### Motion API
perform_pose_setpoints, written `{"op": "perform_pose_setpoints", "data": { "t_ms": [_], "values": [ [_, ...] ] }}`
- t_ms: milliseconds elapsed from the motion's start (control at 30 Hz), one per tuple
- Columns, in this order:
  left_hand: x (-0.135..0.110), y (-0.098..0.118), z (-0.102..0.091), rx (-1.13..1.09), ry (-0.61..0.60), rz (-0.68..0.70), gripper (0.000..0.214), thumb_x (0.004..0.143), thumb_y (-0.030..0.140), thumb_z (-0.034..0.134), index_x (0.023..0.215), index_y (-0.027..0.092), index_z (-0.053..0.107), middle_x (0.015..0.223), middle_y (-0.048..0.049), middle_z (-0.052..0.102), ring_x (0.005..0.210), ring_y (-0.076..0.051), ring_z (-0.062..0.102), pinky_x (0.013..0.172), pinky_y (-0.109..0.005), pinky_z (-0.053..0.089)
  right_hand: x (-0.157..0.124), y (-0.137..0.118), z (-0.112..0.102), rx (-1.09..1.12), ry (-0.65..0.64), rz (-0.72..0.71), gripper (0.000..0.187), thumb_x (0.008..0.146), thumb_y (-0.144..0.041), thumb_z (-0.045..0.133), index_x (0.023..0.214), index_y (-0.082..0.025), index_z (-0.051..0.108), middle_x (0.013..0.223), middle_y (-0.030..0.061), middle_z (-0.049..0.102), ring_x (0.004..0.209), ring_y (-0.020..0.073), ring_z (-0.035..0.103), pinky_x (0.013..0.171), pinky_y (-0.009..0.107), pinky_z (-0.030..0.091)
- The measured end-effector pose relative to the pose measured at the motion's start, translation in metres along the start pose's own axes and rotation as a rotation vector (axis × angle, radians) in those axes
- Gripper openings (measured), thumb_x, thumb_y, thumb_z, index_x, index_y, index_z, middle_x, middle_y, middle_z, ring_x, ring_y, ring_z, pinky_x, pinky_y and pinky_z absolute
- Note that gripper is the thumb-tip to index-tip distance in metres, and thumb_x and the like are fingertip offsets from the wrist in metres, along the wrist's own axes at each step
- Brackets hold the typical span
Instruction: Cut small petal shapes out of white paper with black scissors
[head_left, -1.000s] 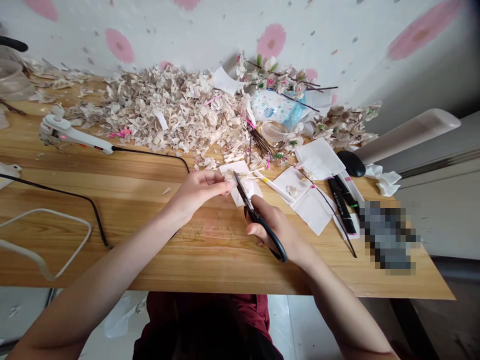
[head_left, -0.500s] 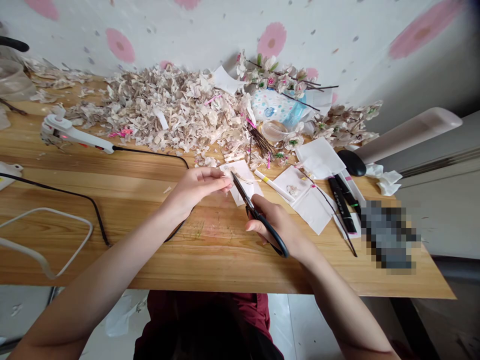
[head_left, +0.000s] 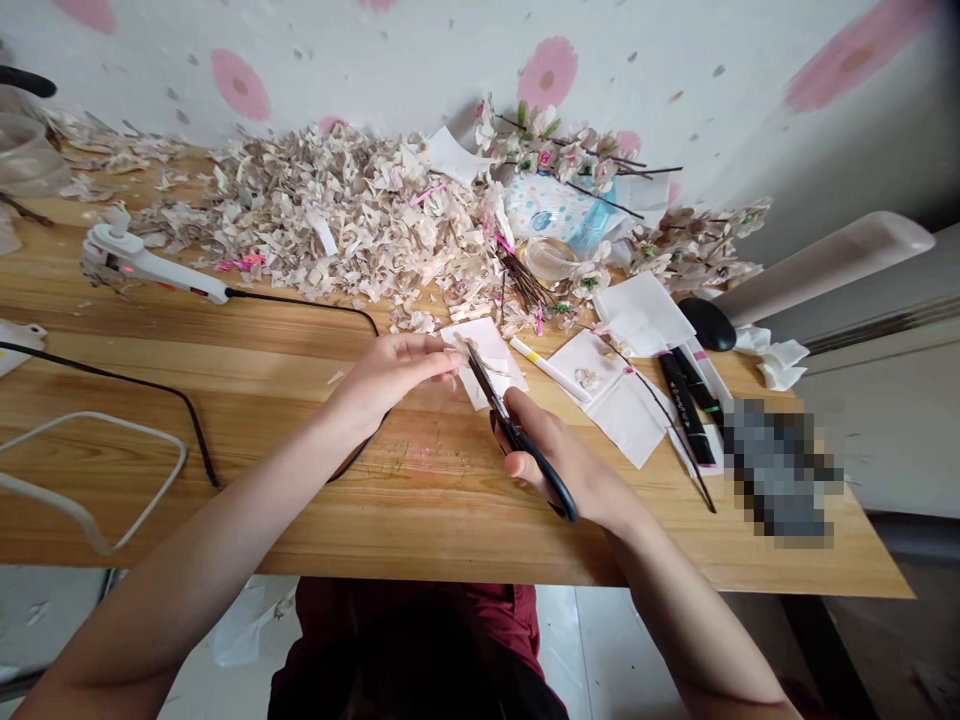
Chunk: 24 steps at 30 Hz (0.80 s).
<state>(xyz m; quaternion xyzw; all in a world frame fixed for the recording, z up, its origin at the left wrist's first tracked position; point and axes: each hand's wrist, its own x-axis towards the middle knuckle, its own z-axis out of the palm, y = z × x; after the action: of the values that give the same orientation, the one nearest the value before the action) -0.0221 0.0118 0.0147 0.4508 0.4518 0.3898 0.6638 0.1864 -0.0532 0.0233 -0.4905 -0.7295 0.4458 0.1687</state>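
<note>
A small pale petal scrap (head_left: 459,347) sits in the narrow grip of the left hand (head_left: 394,375), just beside the blade tips of the black-handled scissors (head_left: 516,432), with a white paper square (head_left: 491,360) on the wooden table (head_left: 450,505) below. The right hand (head_left: 559,455) grips the scissors firmly by the handles. Beyond lie a heap of cut pale petals (head_left: 337,225), blossom sprays (head_left: 570,160) and a white corded tool (head_left: 146,263) showing a small red light. Near the table's right side is a black marker (head_left: 685,420) with white lettering too small to read. A pixelated object (head_left: 776,470) lies beside it, unreadable.
</note>
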Motion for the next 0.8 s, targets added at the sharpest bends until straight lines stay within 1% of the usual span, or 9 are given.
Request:
{"op": "perform_pose_setpoints", "data": {
  "t_ms": [233,467,633,733,800],
  "values": [
    [-0.002,0.007,-0.001,0.151,-0.101,0.032,0.014,0.066,0.03,0.079,0.071,0.018,0.074,0.068,0.0004,0.071,0.067,-0.012,0.063,0.073,-0.026,0.048,0.001,-0.005,-0.003,-0.006,0.002,0.029,0.072,0.069,-0.092,0.032,0.078,-0.021,0.037,0.069,-0.0028,0.042,0.062,0.0142,0.037,0.056,0.027,0.029],
    [-0.001,0.012,-0.005,0.264,-0.103,-0.032,0.016,0.063,0.031,0.079,0.069,0.018,0.073,0.069,0.0,0.072,0.069,-0.013,0.064,0.071,-0.025,0.046,0.002,-0.003,-0.007,0.0,-0.011,0.027,0.07,0.068,-0.091,0.036,0.073,-0.02,0.038,0.064,-0.0044,0.039,0.059,0.0124,0.034,0.052,0.025,0.026],
    [0.001,0.014,-0.006,0.315,-0.152,-0.031,0.014,0.065,0.03,0.076,0.066,0.017,0.072,0.065,0.0008,0.071,0.065,-0.012,0.062,0.069,-0.025,0.046,0.005,-0.002,-0.009,0.021,0.009,0.014,0.068,0.068,-0.088,0.045,0.071,-0.02,0.04,0.063,-0.0045,0.039,0.057,0.0111,0.034,0.051,0.024,0.025],
    [0.002,0.014,-0.008,0.335,-0.176,-0.019,0.013,0.067,0.031,0.075,0.068,0.018,0.072,0.068,0.0006,0.072,0.067,-0.012,0.062,0.07,-0.024,0.046,0.006,-0.001,-0.009,0.046,0.025,0.037,0.066,0.068,-0.085,0.051,0.069,-0.02,0.04,0.061,-0.0045,0.039,0.055,0.0102,0.034,0.048,0.023,0.025],
    [0.003,0.013,-0.008,0.338,-0.182,-0.014,0.014,0.068,0.031,0.075,0.071,0.018,0.073,0.072,0.0001,0.073,0.071,-0.013,0.064,0.072,-0.025,0.047,0.006,0.0,-0.008,0.122,0.008,0.069,0.064,0.069,-0.083,0.053,0.071,-0.02,0.041,0.06,-0.005,0.039,0.051,0.0094,0.036,0.044,0.023,0.027]
  ]
}}
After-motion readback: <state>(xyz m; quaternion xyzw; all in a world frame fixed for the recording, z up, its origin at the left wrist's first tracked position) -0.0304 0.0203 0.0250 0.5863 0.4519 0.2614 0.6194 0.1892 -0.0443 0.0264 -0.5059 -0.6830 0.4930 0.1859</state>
